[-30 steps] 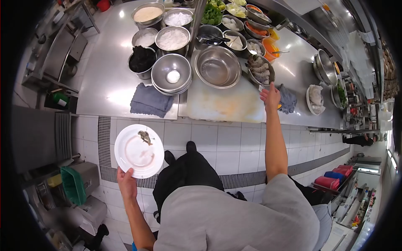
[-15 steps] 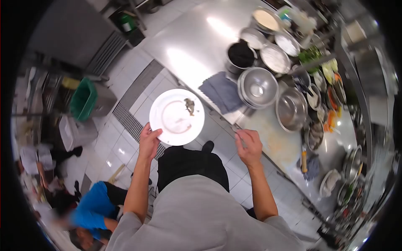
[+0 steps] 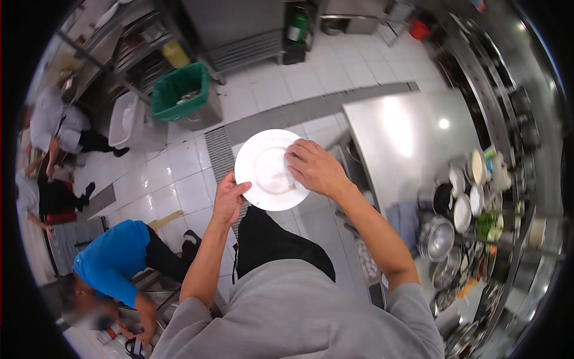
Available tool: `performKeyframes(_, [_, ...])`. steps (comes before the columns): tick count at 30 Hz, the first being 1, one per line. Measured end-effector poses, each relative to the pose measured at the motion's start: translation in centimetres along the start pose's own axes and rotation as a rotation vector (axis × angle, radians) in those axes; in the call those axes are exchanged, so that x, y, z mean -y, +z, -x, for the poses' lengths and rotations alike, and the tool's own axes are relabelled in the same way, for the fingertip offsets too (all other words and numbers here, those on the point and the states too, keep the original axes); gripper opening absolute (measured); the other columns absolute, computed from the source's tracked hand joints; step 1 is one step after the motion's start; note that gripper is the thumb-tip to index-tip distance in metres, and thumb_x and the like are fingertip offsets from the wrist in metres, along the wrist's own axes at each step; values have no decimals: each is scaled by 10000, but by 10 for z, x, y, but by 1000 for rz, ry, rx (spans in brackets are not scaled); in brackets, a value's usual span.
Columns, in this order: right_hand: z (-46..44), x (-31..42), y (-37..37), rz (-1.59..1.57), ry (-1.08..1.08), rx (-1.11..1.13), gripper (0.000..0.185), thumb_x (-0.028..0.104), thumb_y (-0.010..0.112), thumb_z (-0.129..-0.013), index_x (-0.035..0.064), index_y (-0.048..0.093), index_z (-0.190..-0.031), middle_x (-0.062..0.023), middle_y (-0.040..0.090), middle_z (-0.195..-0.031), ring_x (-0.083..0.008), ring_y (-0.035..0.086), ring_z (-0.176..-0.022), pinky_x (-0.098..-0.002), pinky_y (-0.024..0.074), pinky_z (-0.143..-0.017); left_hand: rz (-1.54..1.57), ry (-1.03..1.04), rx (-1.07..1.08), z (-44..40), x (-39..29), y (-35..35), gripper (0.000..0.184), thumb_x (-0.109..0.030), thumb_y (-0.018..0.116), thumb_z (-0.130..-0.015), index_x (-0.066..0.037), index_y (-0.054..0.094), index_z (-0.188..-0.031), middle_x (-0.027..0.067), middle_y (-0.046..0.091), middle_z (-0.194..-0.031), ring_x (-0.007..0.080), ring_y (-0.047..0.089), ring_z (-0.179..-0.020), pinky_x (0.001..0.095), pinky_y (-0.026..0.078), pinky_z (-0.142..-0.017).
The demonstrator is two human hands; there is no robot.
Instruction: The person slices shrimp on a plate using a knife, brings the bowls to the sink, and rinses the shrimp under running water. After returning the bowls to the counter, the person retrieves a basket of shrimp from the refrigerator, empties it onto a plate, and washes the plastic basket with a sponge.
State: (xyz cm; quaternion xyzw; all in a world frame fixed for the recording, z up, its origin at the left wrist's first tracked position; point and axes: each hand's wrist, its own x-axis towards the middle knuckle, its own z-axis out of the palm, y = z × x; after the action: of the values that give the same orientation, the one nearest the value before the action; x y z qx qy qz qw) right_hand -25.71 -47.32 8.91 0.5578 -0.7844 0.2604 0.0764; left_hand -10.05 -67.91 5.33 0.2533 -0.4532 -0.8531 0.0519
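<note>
A round white plate [image 3: 261, 157] with a faint smear is held in front of my waist. My left hand [image 3: 228, 198] grips its lower left rim, thumb on top. Over the plate's right side is my right hand [image 3: 320, 170], its fingers bent together and touching the surface. The hand covers the spot where the dark food scraps lay, so what its fingertips hold is hidden.
Ahead to the left stands a bin with a green liner [image 3: 200, 103], with a grey-white tub [image 3: 133, 122] beside it. A steel counter [image 3: 412, 137] with bowls [image 3: 438, 239] is on my right. A person in blue [image 3: 116, 257] bends at left; others stand behind.
My right hand has moved from near the counter onto the plate, covering the food scraps. My view has turned left, so the counter sits further right. The left hand still holds the plate.
</note>
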Motion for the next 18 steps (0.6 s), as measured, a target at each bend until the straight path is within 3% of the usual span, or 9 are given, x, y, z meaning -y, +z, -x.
performKeyframes(5, [-170,-29,82,-121,-228,-70,138,108,679,-787,46,637,-904,-47,621,-983,-240,590,-1008,-355,546,-787,-47,181,-139,-65,-107,-84,149,12,603,-859,-11,548,-996,99,669,-956,169,671,-824,325,582,-722])
performKeyframes(12, [-386,-42,179,-273,-417,-109,117,94,683,-785,51,669,-892,-58,646,-993,-253,605,-991,-368,544,-793,-207,426,-492,-139,-253,-167,110,-5,615,-853,-25,540,-930,78,656,-872,142,651,-733,296,563,-670])
performKeyframes(15, [-454,-54,219,-96,-369,200,144,116,596,-836,38,680,-923,-83,648,-1049,-259,606,-1056,-382,544,-847,-507,636,-723,-166,-283,-201,73,-18,610,-853,-22,538,-865,13,572,-762,71,522,-630,239,441,-553])
performKeyframes(18, [-496,-80,288,-224,-318,22,174,132,580,-862,25,683,-953,-84,649,-1073,-274,622,-1034,-395,535,-870,-533,706,-846,-177,-299,-221,72,-9,607,-849,-17,536,-855,18,573,-761,68,511,-626,240,435,-549])
